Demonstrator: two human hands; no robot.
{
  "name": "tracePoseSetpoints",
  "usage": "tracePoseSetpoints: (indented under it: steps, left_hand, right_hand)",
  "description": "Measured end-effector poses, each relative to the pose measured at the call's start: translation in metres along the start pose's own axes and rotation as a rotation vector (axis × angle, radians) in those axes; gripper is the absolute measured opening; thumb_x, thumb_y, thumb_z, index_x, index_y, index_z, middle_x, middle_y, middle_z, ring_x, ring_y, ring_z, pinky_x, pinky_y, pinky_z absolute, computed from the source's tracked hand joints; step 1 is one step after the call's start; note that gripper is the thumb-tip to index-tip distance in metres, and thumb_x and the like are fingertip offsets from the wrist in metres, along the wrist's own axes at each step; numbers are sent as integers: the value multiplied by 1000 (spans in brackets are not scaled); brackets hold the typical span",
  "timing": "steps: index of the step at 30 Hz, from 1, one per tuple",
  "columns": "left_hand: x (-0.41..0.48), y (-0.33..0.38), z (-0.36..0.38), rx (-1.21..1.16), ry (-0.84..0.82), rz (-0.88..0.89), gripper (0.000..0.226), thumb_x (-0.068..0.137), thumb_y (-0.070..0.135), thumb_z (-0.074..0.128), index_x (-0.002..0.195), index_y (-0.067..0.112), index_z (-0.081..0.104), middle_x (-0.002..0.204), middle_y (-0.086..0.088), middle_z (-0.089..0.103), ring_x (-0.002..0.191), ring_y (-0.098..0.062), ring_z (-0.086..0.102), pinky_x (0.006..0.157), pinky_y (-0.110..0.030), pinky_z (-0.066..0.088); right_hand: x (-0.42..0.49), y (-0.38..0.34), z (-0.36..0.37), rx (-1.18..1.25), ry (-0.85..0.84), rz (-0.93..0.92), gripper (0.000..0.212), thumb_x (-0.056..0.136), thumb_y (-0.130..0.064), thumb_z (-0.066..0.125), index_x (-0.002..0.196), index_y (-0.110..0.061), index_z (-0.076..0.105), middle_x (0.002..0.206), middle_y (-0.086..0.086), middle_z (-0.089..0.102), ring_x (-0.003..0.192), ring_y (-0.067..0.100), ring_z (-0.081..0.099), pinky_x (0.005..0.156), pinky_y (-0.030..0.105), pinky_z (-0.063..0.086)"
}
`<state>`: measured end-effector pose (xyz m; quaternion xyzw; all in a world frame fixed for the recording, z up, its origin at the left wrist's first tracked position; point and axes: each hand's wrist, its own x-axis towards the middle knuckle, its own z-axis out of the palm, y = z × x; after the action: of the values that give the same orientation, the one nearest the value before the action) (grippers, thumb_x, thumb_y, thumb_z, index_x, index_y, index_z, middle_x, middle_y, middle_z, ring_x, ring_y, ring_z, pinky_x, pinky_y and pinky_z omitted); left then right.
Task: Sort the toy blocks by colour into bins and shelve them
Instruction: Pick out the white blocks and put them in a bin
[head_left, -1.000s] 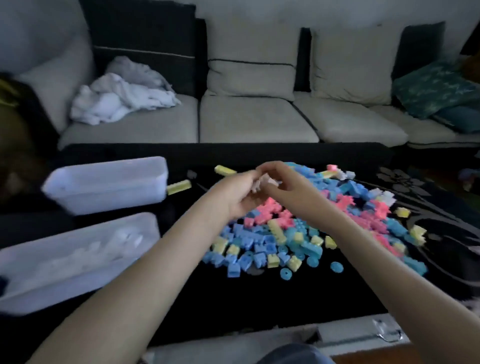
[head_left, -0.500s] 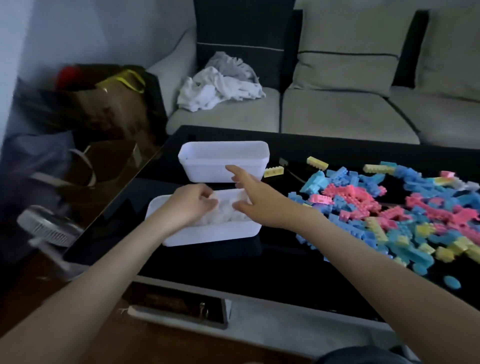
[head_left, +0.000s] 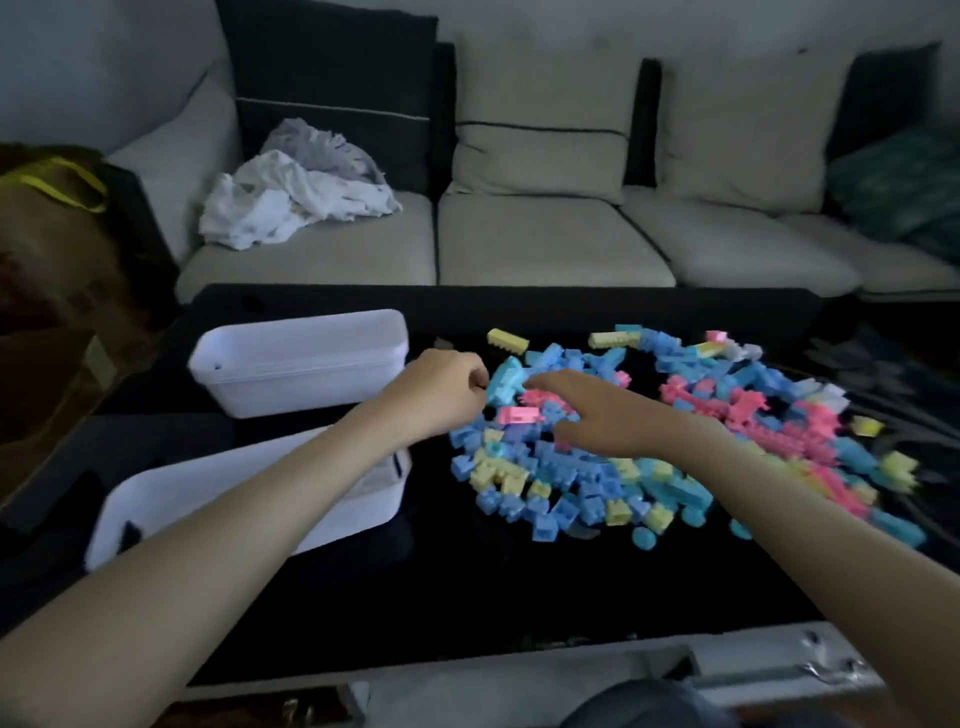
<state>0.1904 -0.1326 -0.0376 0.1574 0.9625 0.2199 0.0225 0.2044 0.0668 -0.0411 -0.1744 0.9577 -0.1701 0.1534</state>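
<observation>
Dimly lit, the room is taken up at the back by a pale grey sofa with dark backrest panels; in front of it a glossy black table is spread across the view. At the far left a dark bag with a yellow strap is cut off by the frame edge. A crumpled white cloth is heaped on the left sofa seat. Two white plastic bins with rounded corners are set on the table's left part: the far bin is seen whole, while the near bin is largely covered by the left forearm, so that its inside is hidden. The left hand is held at the left edge of the toy blocks with its fingers curled in; whether anything is pinched there cannot be told. Just beside it, the right hand is laid low over the pile with fingers stretched out and nothing gripped. The toy blocks, studded pieces in blue, pink and yellow with a few white, are scattered in a loose heap over the table's middle and right; those at the right are smeared by blur. A teal cushion is cropped at the right edge.
</observation>
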Motion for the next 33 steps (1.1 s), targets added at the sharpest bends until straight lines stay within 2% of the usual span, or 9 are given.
tracePoseSetpoints:
  steps: [4, 8, 11, 14, 20, 23, 27, 30, 33]
  left_hand:
    - [50, 48, 23, 36, -105, 145, 31, 92, 16, 47, 120, 16, 60, 122, -2, 60, 106, -18, 57, 86, -31, 46]
    - [86, 82, 52, 139, -183, 292, 42, 93, 9, 43, 135, 11, 45, 136, -8, 43, 111, -22, 51, 88, -35, 46]
    - [105, 104, 84, 354, -278, 451, 53, 96, 7, 38, 147, 13, 27, 156, -11, 13, 140, -29, 21, 109, -40, 33]
    - [129, 124, 103, 372, -305, 507, 57, 98, 10, 35, 152, 17, 15, 160, -5, -7, 147, -24, -1, 118, -38, 18]
    - [194, 154, 120, 326, -214, 505, 45, 89, -5, 38, 133, 4, 40, 153, -11, 17, 141, -27, 18, 108, -36, 30]
    - [224, 166, 129, 303, -159, 500, 48, 88, -2, 41, 135, 9, 40, 149, -8, 27, 136, -26, 25, 107, -37, 32]
    - [262, 180, 141, 306, -136, 475, 61, 87, -5, 40, 143, 17, 34, 150, -5, 29, 138, -24, 26, 109, -37, 32]
    - [284, 184, 151, 372, -195, 391, 61, 91, 4, 44, 147, 23, 29, 147, -8, 33, 134, -28, 33, 105, -40, 37]
    - [295, 181, 163, 388, -283, 345, 50, 98, 13, 42, 145, 26, 32, 135, -10, 42, 114, -28, 51, 92, -39, 47]
  right_hand:
    - [-20, 59, -10, 9, 15, 153, 64, 92, -16, 46, 148, -26, 18, 155, -2, 20, 140, 18, 25, 112, 38, 28]
    - [-25, 116, -3, -174, 216, 404, 71, 95, -30, 43, 150, -29, -2, 158, 2, 9, 144, 27, 11, 115, 47, 15]
    - [-19, 157, 9, -192, 141, 590, 69, 96, -53, 29, 150, -31, -8, 159, 3, -2, 146, 26, -1, 116, 48, 5]
    - [-16, 173, 12, -143, 78, 486, 62, 95, -58, 26, 149, -36, 5, 159, -2, -1, 146, 22, -4, 116, 48, 3]
    - [-13, 195, -17, 20, 251, 286, 49, 98, -42, 38, 145, -30, 29, 148, -2, 34, 137, 19, 28, 112, 42, 16]
    - [-9, 236, -37, 33, 407, 343, 42, 98, -25, 42, 140, -24, 39, 144, 2, 39, 133, 22, 35, 109, 43, 27]
    - [6, 300, -63, 144, 550, 487, 48, 95, -6, 39, 140, -20, 40, 136, 13, 42, 123, 28, 45, 95, 31, 37]
    - [23, 323, -81, 182, 513, 511, 56, 95, -4, 40, 146, -24, 30, 144, 14, 35, 124, 27, 45, 87, 25, 37]
    - [44, 325, -83, 130, 340, 550, 64, 95, -15, 49, 150, -25, 18, 153, 10, 24, 132, 28, 38, 102, 34, 39]
